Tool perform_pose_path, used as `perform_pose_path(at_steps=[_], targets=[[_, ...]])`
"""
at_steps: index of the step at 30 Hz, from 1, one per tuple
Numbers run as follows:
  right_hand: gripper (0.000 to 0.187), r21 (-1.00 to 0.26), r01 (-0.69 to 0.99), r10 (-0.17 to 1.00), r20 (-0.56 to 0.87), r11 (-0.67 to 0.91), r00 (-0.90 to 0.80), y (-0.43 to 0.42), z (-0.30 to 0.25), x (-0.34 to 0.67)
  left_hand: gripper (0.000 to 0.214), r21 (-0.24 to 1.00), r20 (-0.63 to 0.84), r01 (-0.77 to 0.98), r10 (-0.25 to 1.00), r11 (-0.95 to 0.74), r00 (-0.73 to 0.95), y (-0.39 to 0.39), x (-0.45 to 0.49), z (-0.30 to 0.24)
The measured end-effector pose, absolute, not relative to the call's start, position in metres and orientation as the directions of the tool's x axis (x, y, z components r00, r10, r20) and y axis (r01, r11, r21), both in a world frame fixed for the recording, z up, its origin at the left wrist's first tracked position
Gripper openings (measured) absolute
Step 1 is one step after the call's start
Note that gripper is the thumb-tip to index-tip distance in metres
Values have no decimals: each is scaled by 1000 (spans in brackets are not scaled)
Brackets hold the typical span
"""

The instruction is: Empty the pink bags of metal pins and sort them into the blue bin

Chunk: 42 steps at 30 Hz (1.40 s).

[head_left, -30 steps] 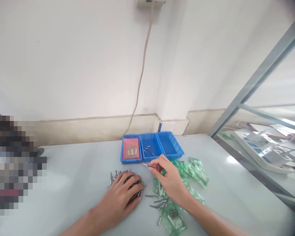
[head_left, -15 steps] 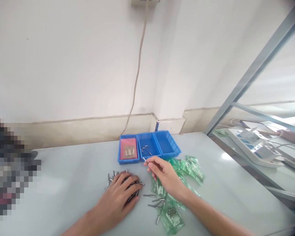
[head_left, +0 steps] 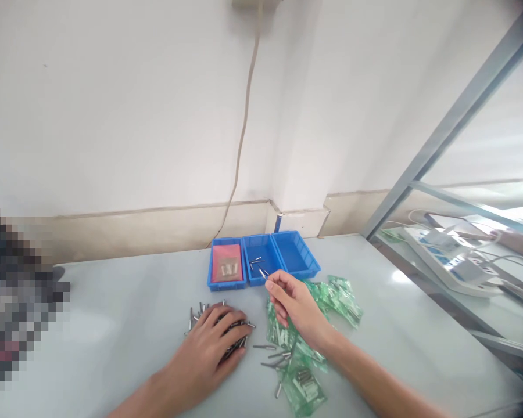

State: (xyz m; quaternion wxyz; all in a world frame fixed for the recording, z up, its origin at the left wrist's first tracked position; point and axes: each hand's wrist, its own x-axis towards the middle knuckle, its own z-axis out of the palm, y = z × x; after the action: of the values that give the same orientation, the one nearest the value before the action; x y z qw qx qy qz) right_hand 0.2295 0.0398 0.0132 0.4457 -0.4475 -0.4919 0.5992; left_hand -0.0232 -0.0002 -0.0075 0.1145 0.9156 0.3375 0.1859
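Note:
My left hand (head_left: 213, 342) lies flat, fingers spread, on a pile of small metal pins (head_left: 196, 316) on the grey table. My right hand (head_left: 294, 305) pinches one metal pin (head_left: 262, 273) at the front edge of the middle blue bin (head_left: 261, 277), which holds a few pins. The left blue bin (head_left: 227, 283) holds a pink bag with small metal parts. The right blue bin (head_left: 297, 261) looks bare inside.
Green plastic bags (head_left: 337, 296) with pins lie under and right of my right forearm, and loose pins (head_left: 272, 354) lie between my hands. A metal frame (head_left: 444, 128) stands at right, with power strips (head_left: 457, 264) and another person's hand (head_left: 516, 241) beyond it. A cable (head_left: 244, 122) hangs down the wall.
My right hand has carried the pinched pin forward, from above the table to the front edge of the middle bin. My left hand stays on the pile.

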Motion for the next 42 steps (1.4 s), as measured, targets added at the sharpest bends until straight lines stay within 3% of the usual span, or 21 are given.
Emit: perform_pose_path(at_steps=[6, 8, 10, 13, 16, 19, 22, 26, 29, 32, 37, 42], targets=[[37, -984, -121, 978, -104, -127, -182, 41, 12, 228, 32, 335, 270, 578, 664, -744, 698, 0, -24, -9], [38, -995, -38, 978, -82, -91, -191, 41, 13, 229, 33, 333, 269, 581, 666, -743, 696, 0, -24, -9], [32, -989, 146, 981, -20, 9, -193, 39, 15, 232, 33, 331, 273, 584, 668, -741, 693, -1, -25, -9], [14, -811, 494, 931, 159, 313, -329, 35, 19, 236, 31, 334, 278, 590, 675, -735, 683, -2, -24, -10], [11, -547, 619, 810, 219, 564, -545, 30, 22, 238, 29, 347, 282, 598, 688, -723, 669, -2, -23, -12], [16, -426, 652, 763, 165, 627, -625, 27, 23, 236, 28, 356, 303, 612, 706, -707, 640, -2, -23, -14], [8, -378, 666, 751, 140, 643, -645, 25, 21, 232, 25, 364, 318, 610, 710, -704, 629, -3, -23, -14], [13, -337, 677, 747, 153, 655, -647, 25, 18, 229, 22, 375, 324, 602, 708, -705, 627, -3, -23, -13], [12, -370, 692, 778, 171, 619, -604, 25, 18, 230, 23, 381, 311, 604, 712, -700, 630, -2, -24, -12], [11, -506, 665, 825, 204, 549, -526, 27, 19, 232, 24, 377, 304, 598, 704, -707, 642, -2, -24, -11], [18, -870, 416, 939, 136, 266, -316, 31, 21, 232, 26, 361, 284, 609, 706, -706, 649, -2, -24, -9], [19, -965, 231, 969, 69, 126, -239, 32, 19, 231, 30, 342, 272, 608, 695, -716, 666, -3, -25, -7]])
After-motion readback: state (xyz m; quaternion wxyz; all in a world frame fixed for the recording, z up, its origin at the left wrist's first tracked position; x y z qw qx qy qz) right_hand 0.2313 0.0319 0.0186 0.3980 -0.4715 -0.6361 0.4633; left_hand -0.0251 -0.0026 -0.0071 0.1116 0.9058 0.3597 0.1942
